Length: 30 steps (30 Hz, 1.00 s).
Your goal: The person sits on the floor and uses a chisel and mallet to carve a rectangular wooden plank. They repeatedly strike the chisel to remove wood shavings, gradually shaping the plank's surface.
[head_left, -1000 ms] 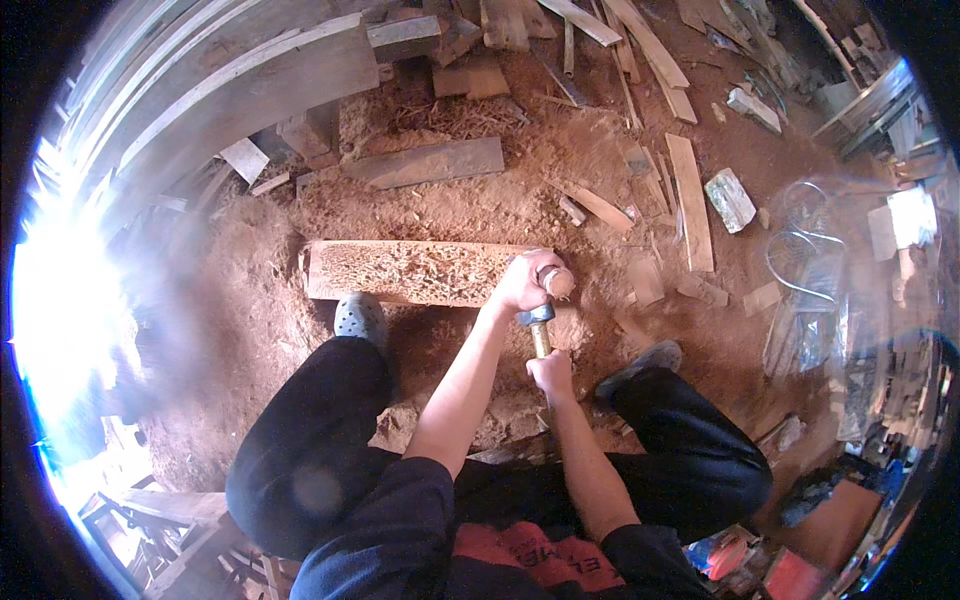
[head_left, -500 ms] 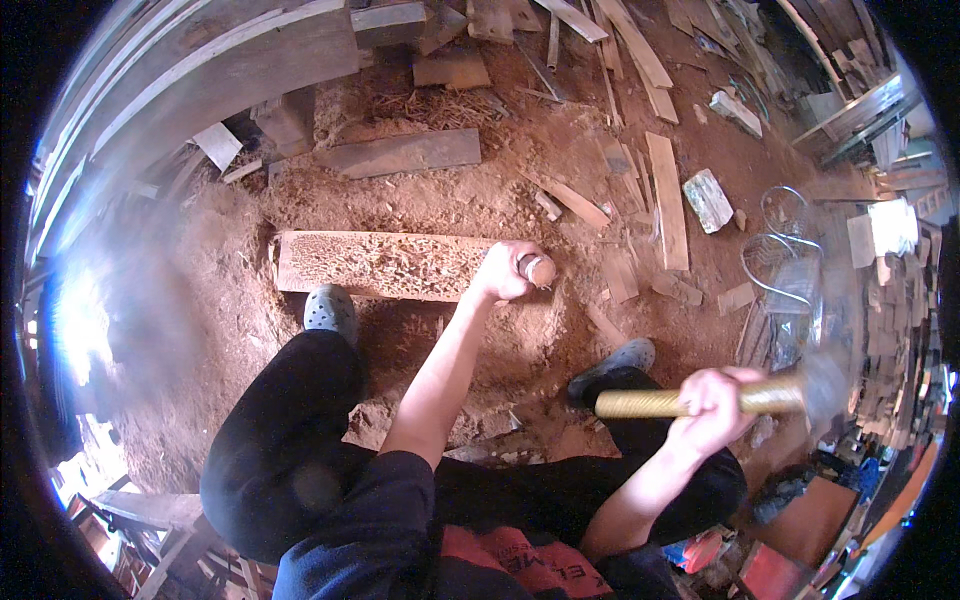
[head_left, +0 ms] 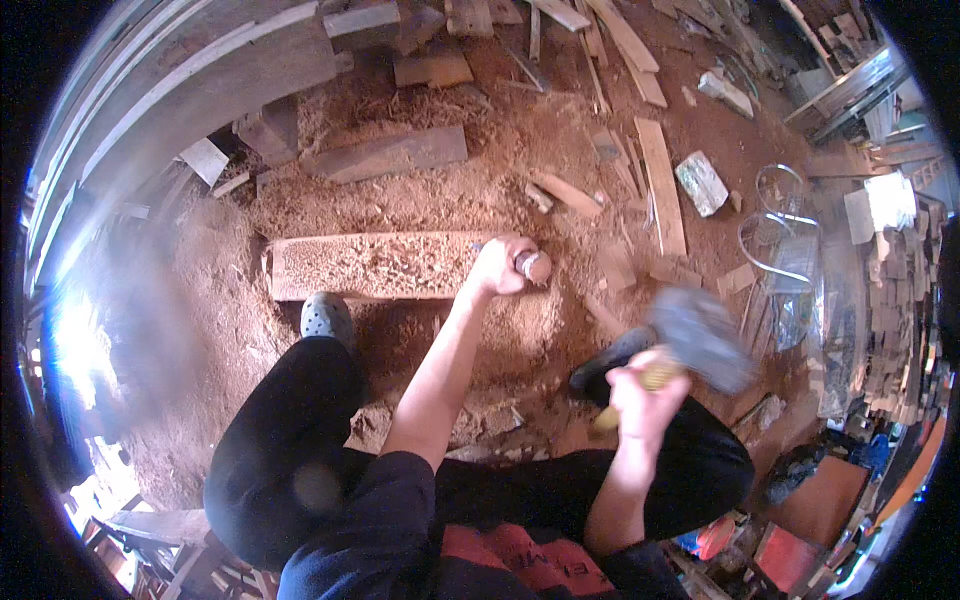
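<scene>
A wooden plank (head_left: 330, 268) with a rough, pitted, chip-covered top lies crosswise on the ground ahead of me. At its right end, my left hand (head_left: 497, 266) is wrapped round a chisel (head_left: 537, 266), whose round wooden handle end points toward me; most of its blade is hidden by the hand. My right hand (head_left: 648, 392) grips the yellowish handle of a hammer (head_left: 708, 342) over my right knee. Its large grey head is raised and smeared by motion, up and right of the hand.
My left shoe (head_left: 327, 316) is against the plank's near edge. Reddish dirt and wood chips surround it. Offcuts and a long board (head_left: 660, 185) lie beyond to the right, with a pale block (head_left: 701, 183) and a bent metal frame (head_left: 775, 245). Stacked wood (head_left: 895, 310) stands at far right.
My right hand has moved left with the hammer, whose head has swung left and up. The left hand still holds the chisel at the plank's right end. The view has shifted slightly.
</scene>
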Motion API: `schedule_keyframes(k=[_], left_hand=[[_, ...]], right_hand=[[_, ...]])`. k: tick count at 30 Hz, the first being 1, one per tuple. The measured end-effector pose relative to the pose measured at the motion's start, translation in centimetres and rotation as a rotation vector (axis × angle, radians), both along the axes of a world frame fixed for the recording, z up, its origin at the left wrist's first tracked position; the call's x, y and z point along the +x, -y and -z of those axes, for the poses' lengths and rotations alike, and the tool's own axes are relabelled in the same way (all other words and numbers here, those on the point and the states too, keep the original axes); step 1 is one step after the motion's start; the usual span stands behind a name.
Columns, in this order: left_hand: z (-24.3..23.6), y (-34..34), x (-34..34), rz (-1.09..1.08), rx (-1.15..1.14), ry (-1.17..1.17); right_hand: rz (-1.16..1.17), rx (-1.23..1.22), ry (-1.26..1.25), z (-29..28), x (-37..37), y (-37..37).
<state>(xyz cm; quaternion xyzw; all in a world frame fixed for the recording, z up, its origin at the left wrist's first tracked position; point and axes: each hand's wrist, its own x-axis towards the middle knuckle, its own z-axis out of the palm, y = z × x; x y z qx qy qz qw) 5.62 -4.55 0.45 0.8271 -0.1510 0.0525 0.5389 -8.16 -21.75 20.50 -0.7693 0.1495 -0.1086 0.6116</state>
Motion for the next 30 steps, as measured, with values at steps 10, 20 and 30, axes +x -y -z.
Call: schedule_keyframes(k=[10,20,30], left_hand=[[0.3,1.1,-0.2,0.048,-0.042,0.042],[-2.2,1.9,-3.1,0.045,-0.11,-0.231],[-0.4,0.8,-3.8,-0.085,-0.277,-0.206]], right_hand=[[-0.107,-0.587,-0.476,12.5,2.7,-2.5],[-0.031,0.157,-0.584,10.1,-0.6,-0.3],[-0.083,0.187,-0.602,11.5,-1.8,-1.1]])
